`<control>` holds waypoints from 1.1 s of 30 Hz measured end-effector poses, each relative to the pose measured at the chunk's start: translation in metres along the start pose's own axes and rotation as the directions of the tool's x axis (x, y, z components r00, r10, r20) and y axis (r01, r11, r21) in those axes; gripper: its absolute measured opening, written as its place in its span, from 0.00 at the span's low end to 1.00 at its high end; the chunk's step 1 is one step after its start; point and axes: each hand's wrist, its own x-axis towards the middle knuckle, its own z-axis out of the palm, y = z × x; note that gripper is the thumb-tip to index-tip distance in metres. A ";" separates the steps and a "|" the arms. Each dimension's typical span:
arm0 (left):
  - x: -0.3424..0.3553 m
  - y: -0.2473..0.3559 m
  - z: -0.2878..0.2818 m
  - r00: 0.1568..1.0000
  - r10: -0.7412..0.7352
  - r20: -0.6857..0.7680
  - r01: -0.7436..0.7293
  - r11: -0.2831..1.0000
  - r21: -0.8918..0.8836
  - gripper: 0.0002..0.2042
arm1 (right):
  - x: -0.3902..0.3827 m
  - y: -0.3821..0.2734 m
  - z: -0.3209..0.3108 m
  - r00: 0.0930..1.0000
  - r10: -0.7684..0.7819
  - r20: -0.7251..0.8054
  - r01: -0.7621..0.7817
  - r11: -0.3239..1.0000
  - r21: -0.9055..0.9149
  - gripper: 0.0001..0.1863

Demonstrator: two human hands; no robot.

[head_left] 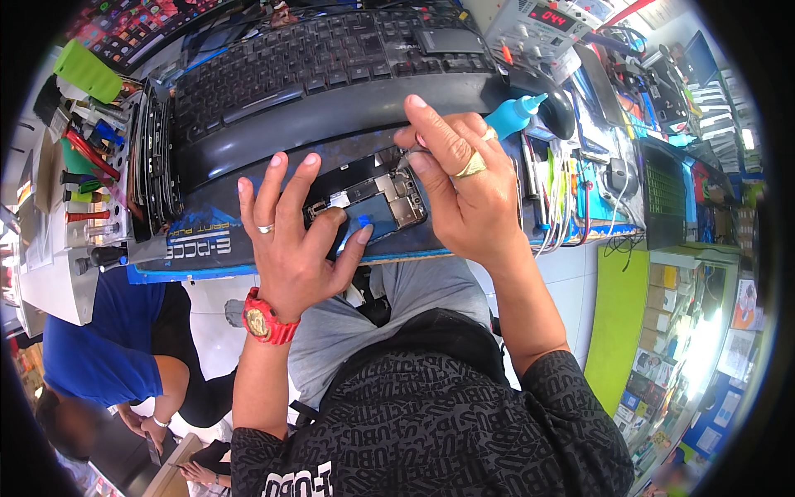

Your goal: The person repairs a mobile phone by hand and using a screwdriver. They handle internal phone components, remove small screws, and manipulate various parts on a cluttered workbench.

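An opened smartphone lies on a dark printed work mat, its inner parts, metal shields and a flat bluish part exposed. My left hand holds it at the left end. Thumb and index finger press on its inside, next to a small blue tab, while the other fingers stretch out over the mat. At the phone's upper right corner, my right hand is closed in a pinch with its index finger raised. What sits between those fingertips is hidden. Just beyond that hand is a light blue squeeze bottle.
Behind the mat stands a black keyboard with a mouse to its right. Screwdrivers fill a rack at left. White cables hang at right, below a power supply. Another person in a blue shirt is at lower left.
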 end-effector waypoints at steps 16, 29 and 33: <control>0.001 0.000 0.000 1.000 0.005 -0.010 -0.005 1.000 -0.004 0.13 | 0.003 -0.003 -0.003 0.999 0.012 0.044 -0.011 1.000 -0.011 0.29; -0.002 -0.001 0.002 1.000 0.016 -0.015 -0.016 1.000 0.015 0.14 | -0.065 -0.035 -0.076 0.990 0.101 -0.098 -0.107 0.993 -0.056 0.29; 0.002 0.001 0.000 0.999 0.031 -0.015 -0.031 0.999 0.025 0.13 | -0.108 -0.014 -0.049 0.965 0.239 -0.110 -0.222 0.964 0.144 0.40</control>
